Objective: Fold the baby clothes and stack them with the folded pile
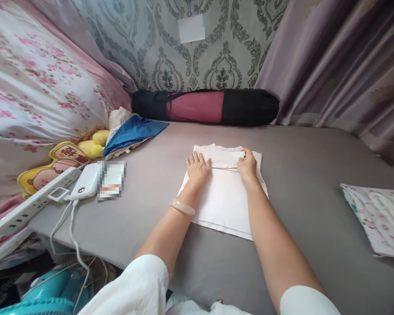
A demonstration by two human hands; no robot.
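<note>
Toward the far edge of the bed [298,183], the white cloth [223,201] is pressed by the left hand [198,168], fingers spread flat. Its fold is pinched by the right hand [247,165]. The fold could be skewed by uneven pulling.

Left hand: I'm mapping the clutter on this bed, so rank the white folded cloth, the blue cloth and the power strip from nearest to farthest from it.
1. The white folded cloth, directly under the left hand.
2. The blue cloth, back left.
3. The power strip, far left edge.
</note>
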